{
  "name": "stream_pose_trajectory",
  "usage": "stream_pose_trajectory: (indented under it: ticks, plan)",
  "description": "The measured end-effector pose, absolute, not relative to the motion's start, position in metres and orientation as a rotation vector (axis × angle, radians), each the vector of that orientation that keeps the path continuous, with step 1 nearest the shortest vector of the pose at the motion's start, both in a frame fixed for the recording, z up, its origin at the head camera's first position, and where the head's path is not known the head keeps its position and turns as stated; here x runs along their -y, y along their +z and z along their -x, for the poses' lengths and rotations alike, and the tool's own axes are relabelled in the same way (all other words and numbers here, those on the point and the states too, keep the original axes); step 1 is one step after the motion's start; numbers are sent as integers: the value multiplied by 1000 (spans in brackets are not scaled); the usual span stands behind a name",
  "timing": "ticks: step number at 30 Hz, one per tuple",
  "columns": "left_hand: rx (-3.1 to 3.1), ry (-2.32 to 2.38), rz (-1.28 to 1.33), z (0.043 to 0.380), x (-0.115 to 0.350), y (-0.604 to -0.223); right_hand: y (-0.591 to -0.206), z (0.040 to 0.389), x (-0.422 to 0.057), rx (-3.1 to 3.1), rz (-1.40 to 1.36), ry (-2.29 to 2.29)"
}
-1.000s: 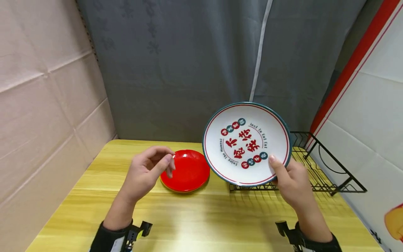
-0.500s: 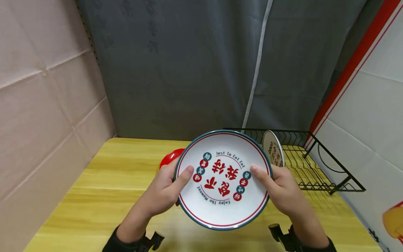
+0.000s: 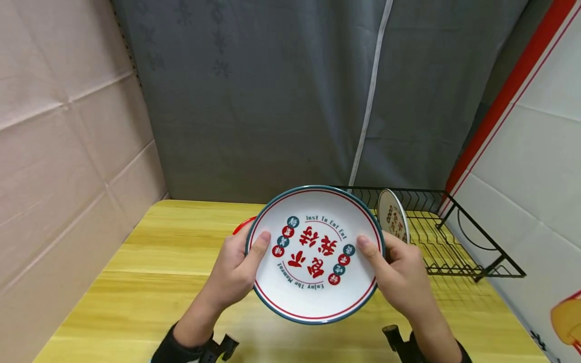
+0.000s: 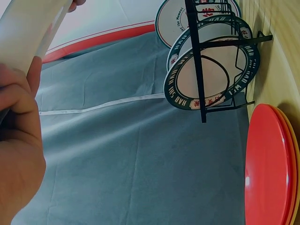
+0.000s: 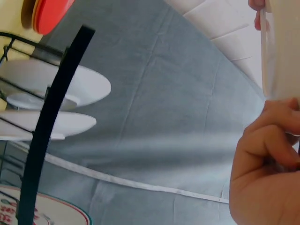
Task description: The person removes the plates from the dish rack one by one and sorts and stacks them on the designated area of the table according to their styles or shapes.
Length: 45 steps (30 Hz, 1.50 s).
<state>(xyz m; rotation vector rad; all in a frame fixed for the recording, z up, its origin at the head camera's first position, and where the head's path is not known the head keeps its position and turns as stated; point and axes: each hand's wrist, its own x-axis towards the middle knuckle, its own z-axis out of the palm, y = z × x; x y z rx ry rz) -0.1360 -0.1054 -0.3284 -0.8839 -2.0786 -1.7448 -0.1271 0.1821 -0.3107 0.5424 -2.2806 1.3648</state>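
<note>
Both hands hold a round white plate [image 3: 315, 302] with a teal rim, a red ring and red characters, its printed face toward the head camera. My left hand [image 3: 233, 272] grips its left edge and my right hand [image 3: 399, 269] its right edge, thumbs on the face. Each wrist view shows the plate from behind, with fingers under the rim. Partly hidden behind it, a red plate [image 3: 243, 225] lies on the table; in the left wrist view this red plate [image 4: 265, 168] rests on a yellow-orange one [image 4: 295, 145].
A black wire dish rack [image 3: 485, 234] stands at the back right. One white printed plate [image 3: 393, 216] in it shows in the head view; the left wrist view shows several upright plates [image 4: 187, 77] there. A grey curtain [image 3: 254, 101] hangs behind the wooden table [image 3: 136, 282].
The plate moved left and down from in front of the rack and turned. My left hand, free a second ago, took hold of its left edge. Since half a second ago it shifted slightly left.
</note>
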Motion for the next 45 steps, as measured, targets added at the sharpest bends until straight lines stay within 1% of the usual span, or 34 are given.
stream_pose_trajectory:
  ticks: [5, 12, 15, 22, 28, 34, 45]
  plan:
    - [2043, -1724, 838, 136, 107, -329, -309, 126, -184, 2248, -534, 1352]
    - [1991, -1714, 789, 138, 111, -328, -309, 125, -186, 2272, -539, 1463]
    - [1977, -1696, 791, 138, 111, -327, -312, 125, -190, 2265, -572, 1576]
    - [1956, -1702, 786, 137, 112, -325, -317, 132, -198, 2161, -818, 1999]
    - [1950, -1713, 802, 134, 112, -325, -319, 136, -200, 2182, -800, 2284]
    - [1949, -1710, 798, 134, 110, -326, -325, 141, -206, 2079, -801, 2519]
    - [1976, -1727, 737, 137, 111, -327, -326, 143, -209, 2078, -815, 2621]
